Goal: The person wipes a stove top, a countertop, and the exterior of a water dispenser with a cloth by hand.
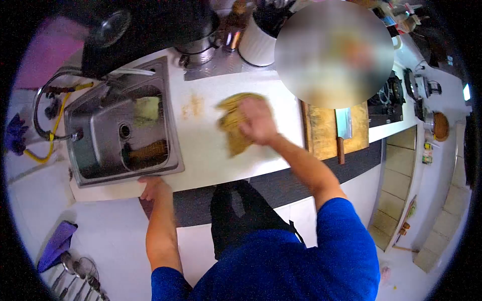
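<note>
My right hand (257,120) presses a yellow-brown cloth (235,141) against the white countertop (201,163), with part of the cloth bunched under the palm and fingers. Both are a little smeared by motion. Left of the cloth, a brownish-yellow stain (192,106) marks the counter. My left hand (155,188) rests on the counter's front edge, just below the steel sink (175,150); its visible fingers are apart and hold nothing.
Inside the sink lie a pale yellow piece (146,111) and a brown bristly item (145,154). To the right, a cleaver (344,125) lies on a wooden cutting board (321,130), its handle over the front edge. A white ribbed container (257,47) and metal pots (197,52) stand behind.
</note>
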`<state>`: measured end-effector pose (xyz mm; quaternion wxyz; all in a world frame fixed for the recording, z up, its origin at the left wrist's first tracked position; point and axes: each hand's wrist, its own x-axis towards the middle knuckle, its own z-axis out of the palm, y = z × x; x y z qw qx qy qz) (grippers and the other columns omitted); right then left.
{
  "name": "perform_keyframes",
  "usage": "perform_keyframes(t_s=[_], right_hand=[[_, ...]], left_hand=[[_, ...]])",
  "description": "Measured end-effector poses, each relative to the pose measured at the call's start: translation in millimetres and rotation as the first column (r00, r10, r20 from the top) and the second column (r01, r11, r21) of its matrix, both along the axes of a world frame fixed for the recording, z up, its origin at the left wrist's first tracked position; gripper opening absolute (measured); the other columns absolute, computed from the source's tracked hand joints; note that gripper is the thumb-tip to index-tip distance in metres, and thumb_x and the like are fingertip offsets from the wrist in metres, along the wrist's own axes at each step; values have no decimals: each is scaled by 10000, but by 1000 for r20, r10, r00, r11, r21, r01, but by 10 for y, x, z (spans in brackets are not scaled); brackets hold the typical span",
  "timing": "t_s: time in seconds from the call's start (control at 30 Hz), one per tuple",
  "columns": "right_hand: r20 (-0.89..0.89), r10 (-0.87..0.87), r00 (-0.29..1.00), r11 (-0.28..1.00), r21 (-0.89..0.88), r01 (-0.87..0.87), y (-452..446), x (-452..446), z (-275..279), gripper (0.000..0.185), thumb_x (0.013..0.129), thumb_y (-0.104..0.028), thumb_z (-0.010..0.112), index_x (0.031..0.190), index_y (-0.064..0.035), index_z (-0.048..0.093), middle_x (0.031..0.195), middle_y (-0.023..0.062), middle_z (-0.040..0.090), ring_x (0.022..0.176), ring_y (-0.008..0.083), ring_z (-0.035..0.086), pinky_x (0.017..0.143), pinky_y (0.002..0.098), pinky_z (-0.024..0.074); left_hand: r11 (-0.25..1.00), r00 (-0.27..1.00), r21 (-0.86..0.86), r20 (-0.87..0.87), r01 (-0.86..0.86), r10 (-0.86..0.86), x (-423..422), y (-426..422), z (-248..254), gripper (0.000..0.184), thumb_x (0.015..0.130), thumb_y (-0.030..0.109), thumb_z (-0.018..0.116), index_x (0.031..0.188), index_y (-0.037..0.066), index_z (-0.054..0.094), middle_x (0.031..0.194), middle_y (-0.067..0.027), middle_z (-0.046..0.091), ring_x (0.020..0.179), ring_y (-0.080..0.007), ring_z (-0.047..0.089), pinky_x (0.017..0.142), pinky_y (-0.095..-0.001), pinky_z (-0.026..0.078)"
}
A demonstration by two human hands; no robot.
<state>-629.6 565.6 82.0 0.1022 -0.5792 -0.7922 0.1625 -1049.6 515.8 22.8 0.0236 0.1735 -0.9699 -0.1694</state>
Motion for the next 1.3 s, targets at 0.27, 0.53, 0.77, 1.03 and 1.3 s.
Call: perform_keyframes(t_s=[0.27, 0.53, 0.77, 1.03, 1.3], right_hand=[[173, -714, 678, 676, 420, 605, 786, -648, -536, 696, 937, -398, 510, 1441, 63, 377, 1510, 282, 343, 1425, 417, 284, 1154, 573, 168], [127, 148, 981, 988, 36, -153, -297, -1389, -79, 622, 964, -426, 503, 1466, -67, 425, 1559, 127, 353, 1463, 276, 266, 1215, 465, 165], [213, 80, 974, 992, 75, -98, -20, -990, -68, 635, 953, -327, 511, 1493, -28, 360, 1558, 141, 349, 1469, 282, 264, 1208, 502, 162], [114, 100, 988, 983, 141, -115, 316, -1578, -147, 592, 945, -275, 512, 1448, 19, 404, 1561, 166, 328, 1457, 302, 274, 1212, 469, 174], [228, 187, 956, 977, 56, -204, 106, -1449, -71, 736, 932, -453, 526, 1492, -11, 347, 1571, 174, 288, 1461, 344, 236, 1203, 533, 143]], left_hand=[[999, 995, 33, 102, -11, 8, -77, 21, -23, 868, 909, 655, 437, 1362, -74, 309, 1270, -310, 494, 1113, -501, 573, 938, -587, 486], [976, 981, -124, 93, 180, -169, -146, -134, -352, 908, 919, 644, 408, 1423, -88, 225, 1318, -300, 451, 1135, -503, 553, 948, -605, 463], [983, 958, 172, 268, 58, -103, 24, -7, 260, 876, 940, 611, 415, 1429, -86, 206, 1341, -314, 423, 1132, -487, 561, 933, -587, 488], [988, 981, 110, 148, 110, -126, -55, -36, -2, 848, 937, 593, 445, 1404, -84, 239, 1298, -316, 466, 1072, -465, 601, 890, -540, 524], [864, 914, -306, 61, 400, -401, -365, -518, -1062, 874, 918, 601, 485, 1427, -74, 262, 1251, -325, 494, 1050, -440, 617, 874, -524, 536]])
